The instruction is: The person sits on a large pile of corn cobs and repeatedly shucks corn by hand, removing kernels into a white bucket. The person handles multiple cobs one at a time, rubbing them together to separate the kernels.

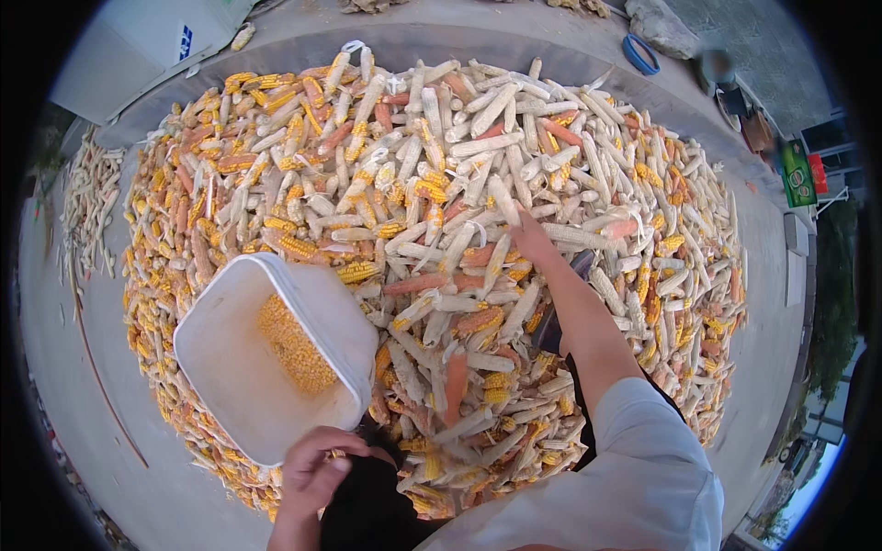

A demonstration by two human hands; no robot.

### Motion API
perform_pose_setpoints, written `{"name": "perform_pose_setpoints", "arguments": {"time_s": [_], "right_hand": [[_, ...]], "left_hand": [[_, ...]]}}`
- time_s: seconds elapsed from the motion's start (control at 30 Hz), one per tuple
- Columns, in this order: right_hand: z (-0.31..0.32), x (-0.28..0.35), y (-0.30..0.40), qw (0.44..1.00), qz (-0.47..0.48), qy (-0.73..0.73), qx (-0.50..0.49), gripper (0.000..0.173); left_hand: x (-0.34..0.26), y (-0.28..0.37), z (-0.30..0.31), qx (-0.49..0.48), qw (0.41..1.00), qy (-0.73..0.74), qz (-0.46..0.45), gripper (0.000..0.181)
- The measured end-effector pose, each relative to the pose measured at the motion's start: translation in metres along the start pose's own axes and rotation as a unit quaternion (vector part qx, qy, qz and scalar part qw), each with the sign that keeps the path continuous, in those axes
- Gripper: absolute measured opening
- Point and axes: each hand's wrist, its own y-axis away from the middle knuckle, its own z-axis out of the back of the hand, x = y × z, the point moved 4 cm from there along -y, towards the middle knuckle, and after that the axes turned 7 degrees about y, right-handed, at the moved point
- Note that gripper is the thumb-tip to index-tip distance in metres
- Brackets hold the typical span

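Observation:
My right hand (530,237) reaches out over a large heap of corn cobs (427,275), its fingers around the lower end of a pale, mostly bare cob (504,198). Near the front corner of a white plastic bucket (331,313), my left hand (313,472) is curled, with a bit of yellow corn (337,454) showing between the fingers. The bucket lies tilted on the heap, its mouth towards the left. Loose yellow kernels (296,348) have gathered along its inner wall. Part of a dark shoe (551,330) shows beside my right forearm.
Behind the heap runs a low grey wall or raised edge (441,45). A smaller pile of pale cobs (89,200) and a long thin stick (103,379) lie on the concrete at left. At upper right are a blue round basin (641,55) and a green box (797,173).

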Motion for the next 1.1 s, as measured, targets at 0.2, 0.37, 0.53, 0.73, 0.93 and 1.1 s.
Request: {"name": "perform_pose_setpoints", "arguments": {"time_s": [0.2, 0.37, 0.53, 0.73, 0.93, 1.1], "right_hand": [[0.021, 0.061, 0.110, 0.985, -0.063, -0.090, 0.131, 0.053], [0.019, 0.137, 0.138, 0.981, 0.027, -0.106, 0.160, 0.058], [0.007, 0.185, 0.114, 0.974, 0.014, -0.111, 0.197, 0.051], [0.007, 0.237, 0.011, 0.984, 0.072, 0.042, 0.156, 0.051], [0.023, 0.283, -0.071, 0.988, 0.112, 0.059, 0.088, 0.058], [0.005, 0.255, -0.089, 0.988, 0.075, 0.083, 0.104, 0.058]], "left_hand": [[-0.030, 0.036, 0.126, -0.428, 0.867, -0.241, -0.084, 0.049], [0.026, 0.045, 0.168, -0.321, 0.939, -0.060, 0.110, 0.062], [0.055, 0.047, 0.199, -0.288, 0.929, 0.076, 0.218, 0.054], [0.017, 0.002, 0.223, -0.228, 0.946, 0.049, 0.227, 0.055], [-0.050, 0.002, 0.263, -0.282, 0.933, 0.092, 0.205, 0.053], [-0.073, 0.013, 0.314, -0.403, 0.892, 0.148, 0.141, 0.046]]}}
